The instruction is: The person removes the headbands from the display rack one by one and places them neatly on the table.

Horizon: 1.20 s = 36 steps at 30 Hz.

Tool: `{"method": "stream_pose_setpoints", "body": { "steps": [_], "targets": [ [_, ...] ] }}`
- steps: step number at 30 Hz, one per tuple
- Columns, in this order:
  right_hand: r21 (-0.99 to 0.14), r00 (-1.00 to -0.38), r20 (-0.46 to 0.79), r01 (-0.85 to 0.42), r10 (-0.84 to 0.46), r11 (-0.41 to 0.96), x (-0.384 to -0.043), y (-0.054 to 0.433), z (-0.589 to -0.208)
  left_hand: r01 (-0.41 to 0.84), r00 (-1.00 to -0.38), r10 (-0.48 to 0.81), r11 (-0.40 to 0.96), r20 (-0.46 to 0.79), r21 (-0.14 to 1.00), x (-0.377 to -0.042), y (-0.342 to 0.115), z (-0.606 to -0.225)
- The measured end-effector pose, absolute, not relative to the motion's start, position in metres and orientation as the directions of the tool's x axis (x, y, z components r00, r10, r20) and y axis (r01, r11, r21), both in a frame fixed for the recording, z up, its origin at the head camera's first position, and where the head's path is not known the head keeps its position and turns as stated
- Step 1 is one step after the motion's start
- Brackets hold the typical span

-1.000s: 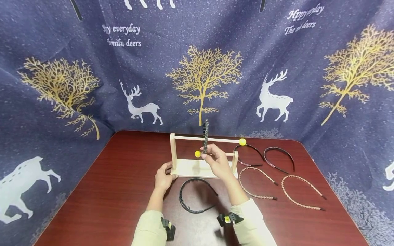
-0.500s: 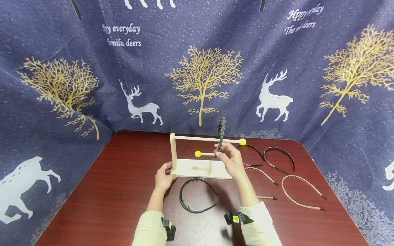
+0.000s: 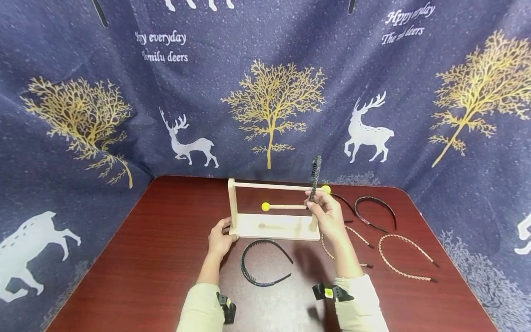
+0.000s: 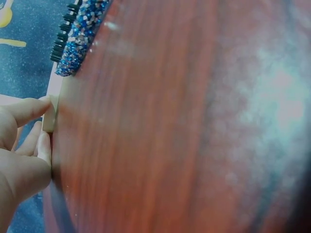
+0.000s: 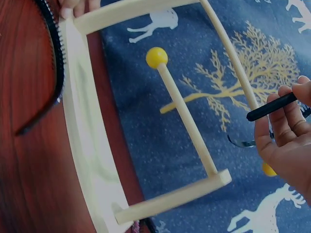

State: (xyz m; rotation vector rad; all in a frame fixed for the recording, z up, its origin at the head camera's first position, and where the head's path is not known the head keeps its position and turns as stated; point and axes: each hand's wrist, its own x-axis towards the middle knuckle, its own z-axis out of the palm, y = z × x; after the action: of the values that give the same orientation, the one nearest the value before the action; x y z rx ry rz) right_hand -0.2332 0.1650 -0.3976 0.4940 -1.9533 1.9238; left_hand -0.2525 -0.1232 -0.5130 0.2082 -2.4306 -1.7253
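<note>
My left hand (image 3: 221,237) grips the left end of the pale wooden stand's base (image 3: 271,227), fingers and thumb on its edge in the left wrist view. My right hand (image 3: 329,217) pinches a dark glittery toothed headband (image 3: 315,173), held upright near the right end of the stand's upper rod (image 3: 274,186). Its black tip (image 5: 272,107) sticks out from the fingers in the right wrist view. I cannot tell whether it encircles the rod. A yellow ball (image 3: 265,207) caps the lower rod. Another toothed black headband (image 3: 244,265) lies in front of the stand.
To the right on the brown table (image 3: 166,276) lie a braided beige headband (image 3: 404,238), a second one (image 3: 358,235) partly behind the right forearm, and dark headbands, one of them (image 3: 375,200) near the back. A blue patterned cloth (image 3: 232,115) hangs behind the table.
My right hand has moved right along the upper rod with the headband, from about its middle to near its right-hand ball. The left hand stays on the base.
</note>
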Motion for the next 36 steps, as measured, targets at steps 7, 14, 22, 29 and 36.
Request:
{"method": "stream_pose_setpoints", "body": {
  "steps": [7, 14, 22, 29, 36],
  "targets": [
    [-0.861, -0.860, 0.508, -0.509, 0.055, -0.005, -0.234, 0.180, -0.397, -0.038, -0.978, -0.205, 0.330, 0.032, 0.943, -0.253, -0.123, -0.514],
    [-0.856, -0.852, 0.516, -0.517, 0.090, 0.007, -0.227, 0.194, -0.400, -0.035, -0.978, -0.206, 0.322, 0.033, 0.946, -0.254, -0.123, -0.514],
    [-0.834, -0.832, 0.549, -0.539, 0.080, 0.116, -0.204, 0.200, -0.391, -0.029, -0.980, -0.198, 0.305, 0.034, 0.952, -0.254, -0.123, -0.514],
    [-0.791, -0.809, 0.587, -0.565, 0.034, 0.234, -0.174, 0.196, -0.380, -0.041, -0.980, -0.196, 0.305, 0.021, 0.951, -0.254, -0.123, -0.511],
    [-0.747, -0.774, 0.626, -0.631, -0.096, 0.208, -0.160, 0.199, -0.395, -0.042, -0.980, -0.197, 0.311, 0.021, 0.950, -0.253, -0.124, -0.512]
  ]
}}
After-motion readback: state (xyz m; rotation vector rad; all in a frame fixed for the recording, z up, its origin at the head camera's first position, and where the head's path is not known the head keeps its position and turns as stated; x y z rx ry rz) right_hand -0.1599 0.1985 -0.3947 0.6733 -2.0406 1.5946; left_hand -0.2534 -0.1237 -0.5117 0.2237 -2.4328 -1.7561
